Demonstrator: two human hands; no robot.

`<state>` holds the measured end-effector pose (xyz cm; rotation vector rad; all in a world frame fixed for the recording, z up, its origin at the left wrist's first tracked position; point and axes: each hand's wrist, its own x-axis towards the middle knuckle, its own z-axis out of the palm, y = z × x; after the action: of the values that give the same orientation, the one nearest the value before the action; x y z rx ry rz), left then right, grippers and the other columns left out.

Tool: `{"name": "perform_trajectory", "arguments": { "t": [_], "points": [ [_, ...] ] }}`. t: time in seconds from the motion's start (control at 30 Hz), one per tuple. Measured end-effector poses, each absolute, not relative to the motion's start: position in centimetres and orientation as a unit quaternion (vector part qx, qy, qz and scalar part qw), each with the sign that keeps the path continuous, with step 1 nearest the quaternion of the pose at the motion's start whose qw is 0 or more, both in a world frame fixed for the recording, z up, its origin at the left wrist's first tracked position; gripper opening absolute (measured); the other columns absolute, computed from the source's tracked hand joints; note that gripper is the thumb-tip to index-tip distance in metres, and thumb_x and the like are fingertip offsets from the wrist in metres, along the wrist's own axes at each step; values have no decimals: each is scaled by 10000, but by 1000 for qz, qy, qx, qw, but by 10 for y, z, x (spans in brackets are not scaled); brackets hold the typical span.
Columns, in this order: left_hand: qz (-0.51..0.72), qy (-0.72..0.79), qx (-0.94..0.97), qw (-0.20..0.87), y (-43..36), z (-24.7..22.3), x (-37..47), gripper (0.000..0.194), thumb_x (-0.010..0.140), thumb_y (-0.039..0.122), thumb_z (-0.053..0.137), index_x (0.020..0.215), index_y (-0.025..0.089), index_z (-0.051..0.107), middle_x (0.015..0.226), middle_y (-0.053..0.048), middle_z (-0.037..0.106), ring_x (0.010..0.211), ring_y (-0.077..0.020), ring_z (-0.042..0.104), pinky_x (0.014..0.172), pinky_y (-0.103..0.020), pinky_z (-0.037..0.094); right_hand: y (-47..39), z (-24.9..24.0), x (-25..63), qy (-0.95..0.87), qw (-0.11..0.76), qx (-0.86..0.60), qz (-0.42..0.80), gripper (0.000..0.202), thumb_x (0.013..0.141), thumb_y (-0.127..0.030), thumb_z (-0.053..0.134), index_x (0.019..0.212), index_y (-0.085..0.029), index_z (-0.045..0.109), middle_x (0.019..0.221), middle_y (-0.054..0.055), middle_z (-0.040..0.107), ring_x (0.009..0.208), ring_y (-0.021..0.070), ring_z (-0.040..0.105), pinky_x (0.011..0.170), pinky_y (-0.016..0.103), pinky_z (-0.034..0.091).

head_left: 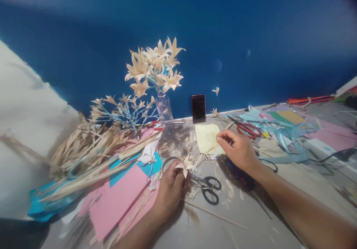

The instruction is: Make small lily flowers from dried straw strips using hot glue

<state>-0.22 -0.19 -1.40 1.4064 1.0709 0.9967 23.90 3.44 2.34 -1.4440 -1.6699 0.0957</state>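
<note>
My left hand (173,184) is closed round the base of a small cream flower (185,166), whose pointed petals stick out above the fingers. My right hand (237,148) is at the right edge of a pale yellow paper square (205,139), its thumb and index finger pinched together; anything between the fingertips is too small to make out. Black-handled scissors (211,190) lie just right of my left hand. A thin stick (216,214) lies in front of them. Cream scraps are scattered around the paper.
Cream flowers (156,64) stand in a clear bottle (165,115) at the back. A phone (198,108) leans on the blue wall. Dried husks (80,148) and pink paper (119,200) lie left; red-handled scissors (249,130) and blue ribbon (291,148) lie right.
</note>
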Motion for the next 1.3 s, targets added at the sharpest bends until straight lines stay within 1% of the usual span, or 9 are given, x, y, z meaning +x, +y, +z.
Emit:
{"name": "perform_trajectory", "arguments": {
  "t": [0.17, 0.3, 0.47, 0.63, 0.83, 1.03, 1.1, 1.2, 1.3],
  "points": [
    [424, 444, 530, 585, 1, -20, -2, 148, 924, 350, 534, 878, 215, 495, 604, 29, 608, 534, -120, 530, 549, -236, 404, 37, 26, 245, -653, 447, -609, 41, 165, 862, -304, 564, 796, -198, 671, 682, 17, 689, 621, 175, 612, 596, 267, 408],
    [420, 433, 488, 631, 4, -21, -1, 187, 858, 337, 640, 880, 206, 509, 643, 19, 643, 528, -110, 553, 536, -224, 405, 40, 24, 247, -661, 430, -613, 50, 183, 854, -306, 553, 775, -197, 676, 661, 18, 685, 614, 174, 616, 583, 264, 398],
    [424, 434, 461, 648, 4, -12, 0, 285, 791, 378, 727, 824, 188, 518, 580, 11, 633, 497, -109, 548, 507, -214, 399, 44, 23, 250, -663, 380, -644, 36, 160, 845, -311, 584, 787, -216, 700, 704, 12, 722, 643, 183, 651, 587, 268, 399],
    [437, 396, 411, 695, 5, -5, 0, 328, 720, 346, 809, 765, 178, 532, 530, 25, 593, 456, -94, 492, 465, -204, 370, 53, 31, 270, -620, 370, -692, -7, 139, 839, -297, 603, 829, -229, 724, 772, 14, 749, 736, 208, 681, 637, 281, 414],
    [446, 379, 366, 723, 7, 0, -5, 325, 639, 270, 869, 672, 174, 560, 500, 41, 549, 447, -91, 492, 469, -202, 388, 60, 38, 294, -581, 372, -723, -10, 165, 828, -301, 588, 836, -240, 741, 793, 9, 758, 698, 193, 655, 600, 270, 394],
    [463, 378, 337, 727, 9, 6, -5, 337, 590, 254, 899, 801, 165, 651, 535, 43, 566, 437, -47, 435, 468, -164, 366, 63, 36, 299, -578, 377, -723, -17, 166, 828, -309, 588, 820, -238, 737, 789, 15, 757, 682, 192, 648, 596, 270, 381],
    [451, 374, 342, 735, 10, 6, -6, 320, 608, 278, 892, 789, 149, 662, 517, 37, 551, 446, -54, 438, 469, -170, 373, 62, 35, 297, -588, 371, -719, -11, 170, 831, -307, 584, 828, -235, 738, 787, 17, 755, 689, 194, 651, 601, 270, 384],
    [425, 363, 353, 750, 10, 3, -7, 295, 665, 312, 854, 664, 143, 613, 478, 23, 523, 456, -84, 462, 454, -189, 380, 62, 33, 296, -597, 371, -711, -7, 174, 833, -302, 571, 825, -231, 729, 776, 15, 751, 696, 197, 656, 601, 269, 389],
    [437, 355, 343, 752, 13, 0, -7, 301, 685, 297, 839, 659, 156, 575, 513, 19, 545, 466, -92, 479, 461, -196, 393, 63, 32, 296, -619, 354, -700, 18, 244, 891, -325, 499, 829, -207, 703, 758, 22, 747, 668, 188, 658, 579, 261, 400]
  ]
}}
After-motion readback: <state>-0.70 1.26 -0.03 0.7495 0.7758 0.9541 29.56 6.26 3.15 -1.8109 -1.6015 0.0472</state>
